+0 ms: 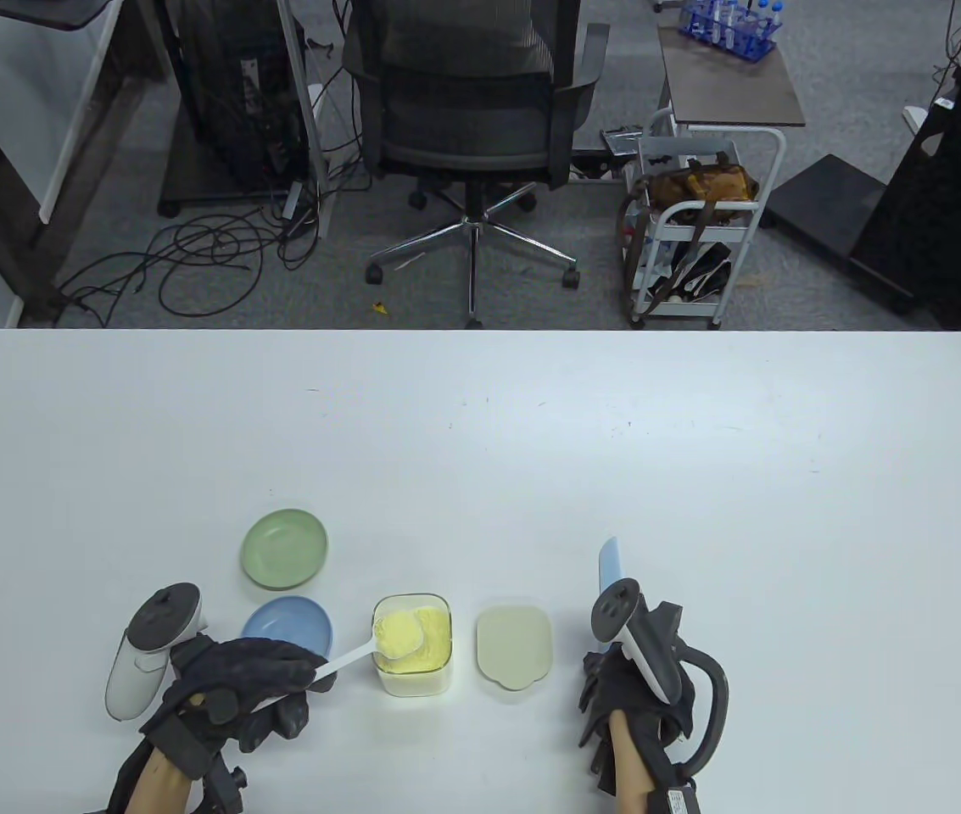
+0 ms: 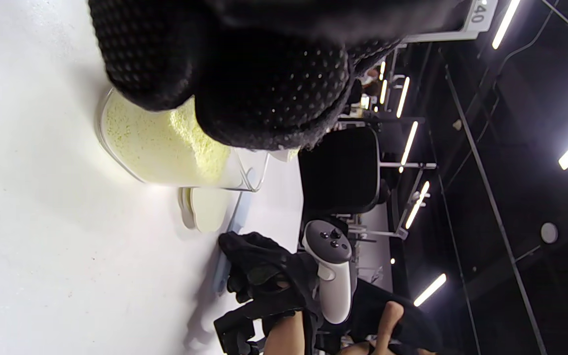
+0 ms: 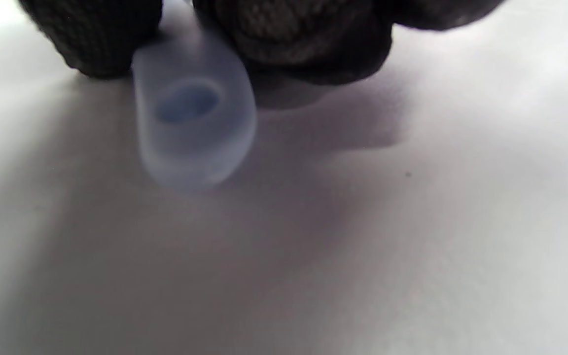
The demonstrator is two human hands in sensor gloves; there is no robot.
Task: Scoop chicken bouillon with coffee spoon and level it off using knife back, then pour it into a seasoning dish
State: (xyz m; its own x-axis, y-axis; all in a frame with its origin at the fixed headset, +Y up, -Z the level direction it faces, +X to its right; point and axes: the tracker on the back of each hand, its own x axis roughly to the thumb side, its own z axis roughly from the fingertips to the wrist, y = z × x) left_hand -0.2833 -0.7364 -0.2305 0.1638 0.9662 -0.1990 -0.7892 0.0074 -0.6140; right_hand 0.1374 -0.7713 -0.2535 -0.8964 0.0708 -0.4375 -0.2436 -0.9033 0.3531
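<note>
My left hand (image 1: 276, 682) pinches the handle of a white coffee spoon (image 1: 361, 651). The spoon's bowl, heaped with yellow bouillon, sits over the open clear container (image 1: 413, 649) of bouillon (image 2: 160, 143). To the right, my right hand (image 1: 616, 678) is curled over the handle of a pale blue knife (image 1: 609, 566) lying on the table, blade pointing away. In the right wrist view, the knife's translucent handle end (image 3: 193, 133) pokes out between my fingers (image 3: 308, 39). A blue seasoning dish (image 1: 281, 623) and a green one (image 1: 285, 549) lie left of the container.
The container's beige lid (image 1: 514, 646) lies flat between the container and the knife; it also shows in the left wrist view as the lid (image 2: 207, 209). The white table (image 1: 480, 441) stretches far beyond. An office chair (image 1: 480, 102) and a cart (image 1: 692, 229) stand behind it.
</note>
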